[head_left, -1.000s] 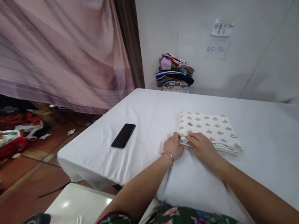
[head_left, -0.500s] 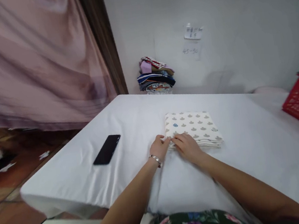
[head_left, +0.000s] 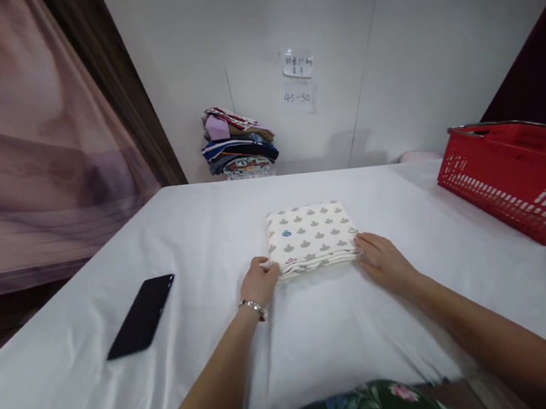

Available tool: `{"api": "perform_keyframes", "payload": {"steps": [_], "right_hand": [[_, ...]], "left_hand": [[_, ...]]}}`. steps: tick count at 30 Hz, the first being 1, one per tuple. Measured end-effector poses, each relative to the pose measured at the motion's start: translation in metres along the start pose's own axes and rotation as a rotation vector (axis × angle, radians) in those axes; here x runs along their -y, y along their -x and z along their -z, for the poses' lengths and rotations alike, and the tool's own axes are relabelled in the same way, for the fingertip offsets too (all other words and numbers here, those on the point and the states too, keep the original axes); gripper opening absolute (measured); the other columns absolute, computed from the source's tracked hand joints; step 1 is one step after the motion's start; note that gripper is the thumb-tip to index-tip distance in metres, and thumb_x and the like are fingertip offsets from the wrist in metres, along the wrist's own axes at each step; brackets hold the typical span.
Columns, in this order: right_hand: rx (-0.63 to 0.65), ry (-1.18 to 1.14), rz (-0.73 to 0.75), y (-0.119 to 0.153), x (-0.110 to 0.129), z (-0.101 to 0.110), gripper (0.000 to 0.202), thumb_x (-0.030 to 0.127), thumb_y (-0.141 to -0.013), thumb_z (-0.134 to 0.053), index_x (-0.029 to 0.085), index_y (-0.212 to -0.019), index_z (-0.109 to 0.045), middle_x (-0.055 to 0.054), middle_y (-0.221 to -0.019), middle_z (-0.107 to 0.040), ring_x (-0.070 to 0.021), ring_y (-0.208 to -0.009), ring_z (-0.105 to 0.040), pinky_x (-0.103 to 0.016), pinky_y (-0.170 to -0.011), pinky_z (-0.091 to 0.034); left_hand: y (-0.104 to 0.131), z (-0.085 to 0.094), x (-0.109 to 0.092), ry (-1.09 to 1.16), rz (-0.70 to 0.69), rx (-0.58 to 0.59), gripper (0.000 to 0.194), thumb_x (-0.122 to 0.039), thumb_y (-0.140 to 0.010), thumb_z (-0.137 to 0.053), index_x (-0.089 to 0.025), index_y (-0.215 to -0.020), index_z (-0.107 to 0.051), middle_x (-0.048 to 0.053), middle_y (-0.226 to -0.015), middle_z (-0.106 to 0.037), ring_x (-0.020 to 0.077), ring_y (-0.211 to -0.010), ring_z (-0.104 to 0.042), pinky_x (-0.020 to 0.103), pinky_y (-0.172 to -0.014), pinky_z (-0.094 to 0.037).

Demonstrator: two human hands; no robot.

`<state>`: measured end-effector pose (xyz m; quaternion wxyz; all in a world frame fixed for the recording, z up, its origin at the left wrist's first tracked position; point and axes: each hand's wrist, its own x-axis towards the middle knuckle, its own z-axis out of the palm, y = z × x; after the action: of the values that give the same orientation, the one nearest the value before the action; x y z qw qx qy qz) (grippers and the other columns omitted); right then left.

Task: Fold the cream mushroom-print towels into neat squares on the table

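One black phone flat on the white-covered worktop, lower left of the frame. Next rightward, left hand with grip partly open, thumb against the near left corner of the folded patterned cloth; pinched or merely touching, impossible to tell. Cloth flat in stacked layers near the centre of the frame. Probably light, soft and unbreakable, layers apt to slide apart; best held by both sides, all layers together. Then right hand, grip loosely spread, fingertips at the right edge, hold unclear. Red basket far right.
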<state>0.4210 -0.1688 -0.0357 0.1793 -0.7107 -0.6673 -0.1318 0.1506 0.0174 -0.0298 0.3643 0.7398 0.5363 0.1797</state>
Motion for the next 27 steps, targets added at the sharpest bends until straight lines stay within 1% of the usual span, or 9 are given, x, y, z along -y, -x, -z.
{"api": "perform_keyframes", "payload": {"steps": [3, 7, 11, 14, 16, 19, 21, 24, 27], "right_hand": [[0.018, -0.061, -0.059, 0.003, -0.007, -0.004, 0.046, 0.03, -0.088, -0.039, 0.023, -0.134, -0.038, -0.008, -0.134, -0.043, -0.0225, -0.122, -0.039, -0.041, -0.098, -0.038], [0.023, -0.105, -0.071, 0.0, -0.009, -0.013, 0.038, 0.029, -0.09, -0.035, 0.026, -0.125, -0.048, -0.006, -0.129, -0.048, -0.0221, -0.117, -0.044, -0.042, -0.097, -0.041], [0.029, -0.167, -0.075, 0.005, -0.015, -0.014, 0.035, 0.03, -0.089, -0.038, 0.028, -0.119, -0.055, -0.006, -0.127, -0.05, -0.0225, -0.117, -0.045, -0.043, -0.096, -0.042], [0.054, -0.262, -0.124, 0.0, -0.014, -0.003, 0.036, 0.034, -0.086, -0.043, 0.027, -0.12, -0.054, -0.005, -0.13, -0.048, -0.023, -0.119, -0.044, -0.042, -0.096, -0.042], [0.058, -0.323, -0.143, -0.013, -0.006, 0.007, 0.04, 0.038, -0.087, -0.043, 0.028, -0.125, -0.05, -0.004, -0.136, -0.043, -0.0227, -0.124, -0.039, -0.039, -0.094, -0.043], [0.019, -0.306, -0.088, -0.044, 0.011, 0.012, 0.046, 0.043, -0.089, -0.037, 0.028, -0.133, -0.04, -0.003, -0.144, -0.032, -0.0224, -0.133, -0.024, -0.042, -0.102, -0.034], [0.057, -0.224, -0.065, -0.063, 0.02, 0.004, 0.051, 0.047, -0.089, -0.035, 0.025, -0.135, -0.037, -0.005, -0.146, -0.028, -0.0239, -0.135, -0.018, -0.047, -0.107, -0.022], [0.258, -0.105, -0.119, -0.073, 0.025, -0.02, 0.06, 0.055, -0.087, -0.033, 0.021, -0.136, -0.036, -0.009, -0.146, -0.027, -0.0271, -0.135, -0.017, -0.051, -0.107, -0.017], [0.339, -0.065, -0.131, -0.066, 0.02, -0.04, 0.062, 0.058, -0.087, -0.028, 0.021, -0.136, -0.036, -0.008, -0.147, -0.024, -0.0263, -0.135, -0.015, -0.051, -0.108, -0.015]], "left_hand": [[0.0, 0.0, -0.001, 0.001, -0.015, 0.0, 0.031, -0.04, -0.079, -0.049, -0.022, -0.104, -0.047, 0.002, -0.082, -0.067, 0.0197, -0.078, -0.061, 0.028, -0.065, -0.039], [0.0, 0.001, 0.0, 0.019, -0.001, 0.022, 0.027, -0.036, -0.079, -0.048, -0.021, -0.102, -0.048, 0.0, -0.076, -0.067, 0.0176, -0.072, -0.062, 0.026, -0.062, -0.04], [0.001, 0.006, 0.001, -0.034, -0.023, 0.032, 0.023, -0.036, -0.08, -0.047, -0.021, -0.097, -0.051, 0.0, -0.074, -0.067, 0.0179, -0.075, -0.062, 0.027, -0.064, -0.041], [0.004, 0.013, -0.008, -0.122, -0.06, -0.006, 0.029, -0.041, -0.079, -0.049, -0.02, -0.1, -0.053, 0.004, -0.09, -0.068, 0.0199, -0.083, -0.062, 0.029, -0.07, -0.044], [0.004, 0.013, -0.022, -0.171, -0.166, -0.086, 0.036, -0.042, -0.08, -0.049, -0.019, -0.107, -0.053, 0.006, -0.106, -0.064, 0.0208, -0.095, -0.059, 0.03, -0.079, -0.044], [-0.002, 0.004, -0.043, -0.259, -0.438, -0.17, 0.043, -0.041, -0.083, -0.046, -0.017, -0.119, -0.049, 0.009, -0.128, -0.051, 0.0208, -0.12, -0.044, 0.032, -0.099, -0.034], [-0.009, -0.008, -0.049, -0.373, -0.548, -0.143, 0.053, -0.046, -0.084, -0.044, -0.017, -0.128, -0.042, 0.009, -0.142, -0.034, 0.0234, -0.133, -0.024, 0.04, -0.109, -0.019], [-0.019, -0.025, -0.04, -0.47, -0.487, 0.037, 0.065, -0.055, -0.083, -0.037, -0.017, -0.136, -0.033, 0.009, -0.147, -0.022, 0.0261, -0.137, -0.01, 0.047, -0.11, -0.008], [-0.021, -0.034, -0.026, -0.432, -0.453, 0.088, 0.07, -0.06, -0.084, -0.029, -0.018, -0.14, -0.026, 0.006, -0.15, -0.012, 0.0256, -0.137, -0.001, 0.047, -0.111, -0.005]]}}
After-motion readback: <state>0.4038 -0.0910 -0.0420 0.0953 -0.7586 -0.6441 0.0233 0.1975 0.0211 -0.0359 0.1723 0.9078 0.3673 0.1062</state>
